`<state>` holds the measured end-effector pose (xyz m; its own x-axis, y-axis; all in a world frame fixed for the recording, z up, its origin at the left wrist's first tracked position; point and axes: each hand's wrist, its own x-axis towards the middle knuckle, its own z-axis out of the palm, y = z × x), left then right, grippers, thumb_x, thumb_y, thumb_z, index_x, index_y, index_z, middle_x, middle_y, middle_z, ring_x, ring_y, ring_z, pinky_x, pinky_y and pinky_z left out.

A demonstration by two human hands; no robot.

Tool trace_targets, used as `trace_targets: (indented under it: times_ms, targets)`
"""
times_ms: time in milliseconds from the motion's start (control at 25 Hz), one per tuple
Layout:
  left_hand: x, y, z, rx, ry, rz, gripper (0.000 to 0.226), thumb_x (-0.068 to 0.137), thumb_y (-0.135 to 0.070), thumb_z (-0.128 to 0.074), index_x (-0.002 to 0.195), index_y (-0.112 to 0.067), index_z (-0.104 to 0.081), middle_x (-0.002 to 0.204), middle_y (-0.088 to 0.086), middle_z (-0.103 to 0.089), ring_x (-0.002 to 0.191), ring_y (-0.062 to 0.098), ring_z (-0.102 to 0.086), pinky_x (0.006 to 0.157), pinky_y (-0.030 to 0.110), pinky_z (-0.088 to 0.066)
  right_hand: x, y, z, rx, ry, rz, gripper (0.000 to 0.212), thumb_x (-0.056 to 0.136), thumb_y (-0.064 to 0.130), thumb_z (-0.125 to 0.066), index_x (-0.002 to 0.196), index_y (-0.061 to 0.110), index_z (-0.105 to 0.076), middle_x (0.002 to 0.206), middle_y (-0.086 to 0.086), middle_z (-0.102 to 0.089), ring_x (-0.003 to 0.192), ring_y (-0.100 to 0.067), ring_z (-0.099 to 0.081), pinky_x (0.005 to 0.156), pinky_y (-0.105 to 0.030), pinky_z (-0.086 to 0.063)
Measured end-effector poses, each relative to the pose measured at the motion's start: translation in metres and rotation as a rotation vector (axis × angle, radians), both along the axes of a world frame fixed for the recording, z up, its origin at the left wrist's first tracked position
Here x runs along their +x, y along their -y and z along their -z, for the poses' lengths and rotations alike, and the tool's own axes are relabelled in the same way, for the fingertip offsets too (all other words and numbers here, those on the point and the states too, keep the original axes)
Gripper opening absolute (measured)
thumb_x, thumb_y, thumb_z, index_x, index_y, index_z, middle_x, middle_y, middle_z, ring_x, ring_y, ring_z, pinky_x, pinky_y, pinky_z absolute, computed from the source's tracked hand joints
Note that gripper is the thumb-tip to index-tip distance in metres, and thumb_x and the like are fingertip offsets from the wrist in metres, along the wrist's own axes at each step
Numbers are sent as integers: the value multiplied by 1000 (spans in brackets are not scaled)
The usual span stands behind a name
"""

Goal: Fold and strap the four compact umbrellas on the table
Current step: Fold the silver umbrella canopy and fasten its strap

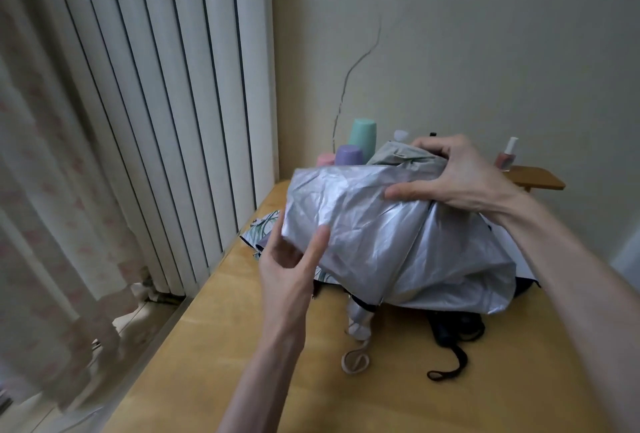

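A tall white ribbed radiator (156, 103) fills the left of the room, with a pale patterned curtain (41, 207) hanging in front of it. The wooden table (214, 346) stands against the cream wall (485, 52). The silver umbrella (381, 232) is held up above the far half of the table, its canopy loose, creased and not yet rolled. The right hand (464, 173) closes over the gathered fabric at the upper end, with the fingers curled round the bunch and the thumb pressed along its near side. The left hand (287, 263) pinches the lower left corner of the same canopy, thumb on the outer face and fingers behind the edge. A floral umbrella (265, 225) lies on the table beneath that corner, mostly hidden. A black umbrella (457, 328) lies under the silver canopy near the table's middle, its black strap loop (446, 368) trailing toward the near edge. Just left of it a white handle (360, 323) points down from under the canopy, with a pale wrist loop (355, 361) resting on the table; I cannot tell which umbrella it belongs to. Against the wall stand a mint cup (362, 136), a purple cup (349, 154) and a pink cup (325, 159), all inverted. A nail polish bottle (507, 155) stands upright on a small wooden shelf (536, 178) behind the right wrist.
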<state>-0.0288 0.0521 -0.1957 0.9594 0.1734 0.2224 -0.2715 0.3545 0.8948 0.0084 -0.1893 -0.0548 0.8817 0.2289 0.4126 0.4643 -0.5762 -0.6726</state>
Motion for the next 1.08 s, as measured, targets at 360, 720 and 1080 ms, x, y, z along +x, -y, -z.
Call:
trace_targets:
  times_ms: [360,720,1080]
  targets:
    - [5,-2,13,393,310,358,38,96,17,-61,115,-10,-81,131,-3,-74,125,13,-67,96,34,-57,20,-2,23,-114,85,111,44,64,44,-95,92,18,-74,86,1,-76,79,-11,-68,79,-41,-56]
    - [14,-25,4,200,85,336,71,73,-78,-73,127,-32,-75,127,2,-76,122,33,-69,97,47,-61,18,-7,19,-202,54,128,38,67,47,-97,84,23,-72,77,5,-72,71,-6,-61,69,-29,-46]
    - [28,-15,13,128,-20,-77,26,96,-7,-76,115,-25,-72,96,-2,-83,92,15,-79,75,22,-60,8,-12,12,-236,65,46,43,66,51,-96,90,22,-75,88,6,-76,90,-14,-71,91,-41,-53]
